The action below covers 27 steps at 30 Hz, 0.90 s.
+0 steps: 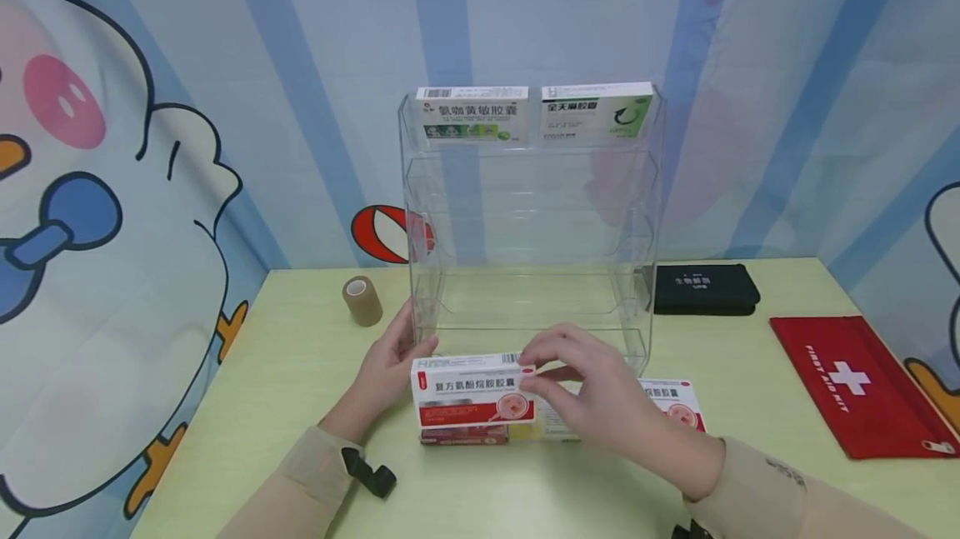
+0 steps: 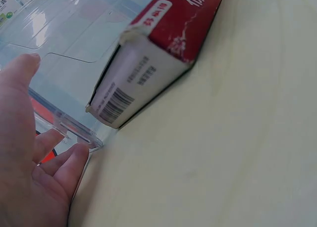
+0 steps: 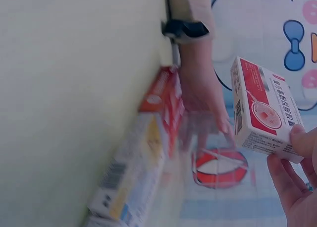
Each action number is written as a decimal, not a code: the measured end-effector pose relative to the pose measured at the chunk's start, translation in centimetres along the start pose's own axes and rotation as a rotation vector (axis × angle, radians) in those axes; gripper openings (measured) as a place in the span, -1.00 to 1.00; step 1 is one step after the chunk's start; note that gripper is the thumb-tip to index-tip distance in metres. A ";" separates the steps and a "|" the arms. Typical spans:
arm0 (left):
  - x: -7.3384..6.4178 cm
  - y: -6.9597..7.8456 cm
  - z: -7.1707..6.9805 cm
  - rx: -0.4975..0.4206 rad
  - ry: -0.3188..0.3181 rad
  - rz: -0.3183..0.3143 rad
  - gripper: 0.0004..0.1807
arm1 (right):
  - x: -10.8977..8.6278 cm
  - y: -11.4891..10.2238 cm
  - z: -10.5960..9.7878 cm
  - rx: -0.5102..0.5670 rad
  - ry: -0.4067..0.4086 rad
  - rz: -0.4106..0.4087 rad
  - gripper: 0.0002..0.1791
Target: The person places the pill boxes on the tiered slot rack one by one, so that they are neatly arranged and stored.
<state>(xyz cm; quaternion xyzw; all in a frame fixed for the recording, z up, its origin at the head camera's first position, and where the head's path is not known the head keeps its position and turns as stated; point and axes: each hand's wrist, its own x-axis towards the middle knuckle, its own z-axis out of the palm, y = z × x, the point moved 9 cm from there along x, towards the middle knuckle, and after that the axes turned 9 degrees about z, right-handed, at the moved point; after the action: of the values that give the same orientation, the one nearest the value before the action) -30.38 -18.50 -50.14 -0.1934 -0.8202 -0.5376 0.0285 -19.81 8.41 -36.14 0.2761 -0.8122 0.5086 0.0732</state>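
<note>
Nearest, a red box (image 1: 463,436) sits on the table, with a yellow-and-white box (image 1: 557,424) beside it to the right. Just above, the right hand (image 1: 581,389) pinches the white-and-red 复方氨酚烷胺胶囊 capsule box (image 1: 474,393) by its right end, fingers bent, blocking part of that row! On the left, the left hand (image 1: 386,368) grips the clear display rack (image 1: 532,231) low on its left side. Over right lies a red pouch (image 1: 862,389), "FIRST AID KIT". Farther, brown tape roll (image 1: 362,301) left, black case (image 1: 705,289) right. Atop the rack: 氨咖黄敏胶囊 box (image 1: 472,116) left, 全天麻胶囊 box (image 1: 596,112) right.
</note>
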 end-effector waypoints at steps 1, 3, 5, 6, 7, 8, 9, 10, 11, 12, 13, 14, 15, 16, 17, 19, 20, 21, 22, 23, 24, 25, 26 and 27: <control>0.0 0.0 0.0 0.006 0.000 -0.001 -0.11 | 0.3 -0.2 -0.7 -0.018 0.028 -0.016 -0.70; 0.0 0.0 0.0 0.007 0.002 0.001 -0.11 | 0.9 -0.5 -2.0 -0.063 0.085 -0.037 -0.68; -0.1 0.0 0.0 0.007 0.002 0.003 -0.11 | 1.5 -0.6 -3.3 -0.104 0.142 -0.045 -0.66; -0.1 0.0 0.0 0.006 0.002 0.002 -0.11 | 1.8 -0.6 -3.9 -0.124 0.168 -0.047 -0.65; -0.1 -0.1 0.0 0.003 0.003 -0.006 -0.11 | 2.2 -0.7 -4.4 -0.138 0.193 -0.053 -0.66; -0.1 -0.1 0.0 -0.002 0.005 -0.013 -0.11 | 2.5 -0.7 -4.8 -0.153 0.216 -0.061 -0.66; -0.1 -0.1 0.0 -0.006 0.004 -0.016 -0.12 | 2.8 -0.8 -5.2 -0.164 0.237 -0.068 -0.66; -0.1 -0.1 0.0 -0.005 0.005 -0.022 -0.12 | 3.2 -0.8 -5.5 -0.171 0.255 -0.082 -0.67; -0.1 -0.1 0.0 -0.007 0.007 -0.022 -0.12 | 3.6 -0.9 -5.8 -0.181 0.271 -0.093 -0.67; -0.1 -0.1 0.0 -0.008 0.008 -0.023 -0.12 | 3.9 -1.0 -6.0 -0.190 0.287 -0.105 -0.68; -0.1 -0.1 0.0 -0.010 0.010 -0.024 -0.12 | 4.3 -1.1 -6.2 -0.194 0.301 -0.117 -0.69; -0.1 -0.1 0.0 -0.009 0.011 -0.022 -0.12 | 4.7 -1.3 -6.5 -0.196 0.315 -0.129 -0.69; -0.2 0.0 0.0 -0.011 0.012 -0.020 -0.12 | 5.1 -1.4 -6.7 -0.197 0.328 -0.140 -0.70; -0.2 0.0 -0.1 -0.012 0.015 -0.017 -0.12 | 5.6 -1.6 -6.9 -0.199 0.339 -0.150 -0.70; -0.2 0.0 -0.1 -0.009 0.016 -0.017 -0.12 | 6.0 -1.7 -7.1 -0.198 0.351 -0.154 -0.70; -0.2 0.1 -0.2 -0.001 0.018 -0.014 -0.12 | 6.8 -2.1 -7.5 -0.188 0.368 -0.167 -0.71; -0.2 0.1 -0.2 0.003 0.019 -0.015 -0.12 | 7.2 -2.3 -7.7 -0.188 0.375 -0.169 -0.71; -0.2 0.1 -0.2 0.007 0.019 -0.015 -0.11 | 7.6 -2.4 -7.9 -0.187 0.380 -0.169 -0.71; -0.2 0.2 -0.2 0.011 0.020 -0.017 -0.11 | 8.0 -2.6 -8.1 -0.186 0.384 -0.170 -0.71; -0.2 0.2 -0.2 0.016 0.018 -0.014 -0.10 | 8.4 -2.6 -8.2 -0.187 0.390 -0.171 -0.72; -0.1 0.3 -0.2 0.019 0.018 -0.008 -0.10 | 8.8 -2.7 -8.3 -0.189 0.394 -0.170 -0.72; -0.1 0.3 -0.2 0.020 0.018 -0.004 -0.10 | 9.1 -2.7 -8.5 -0.195 0.402 -0.166 -0.72; -0.1 0.4 -0.2 0.022 0.019 0.007 -0.10 | 9.5 -2.8 -8.7 -0.196 0.409 -0.164 -0.72; -0.1 0.5 -0.2 0.023 0.020 0.019 -0.10 | 9.8 -2.7 -8.8 -0.192 0.417 -0.162 -0.72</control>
<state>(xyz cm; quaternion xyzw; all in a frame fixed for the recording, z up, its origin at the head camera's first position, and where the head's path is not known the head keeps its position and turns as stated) -30.18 -18.50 -49.68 -0.1954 -0.8242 -0.5297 0.0440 -28.02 11.50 -25.88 0.2211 -0.7993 0.4675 0.3060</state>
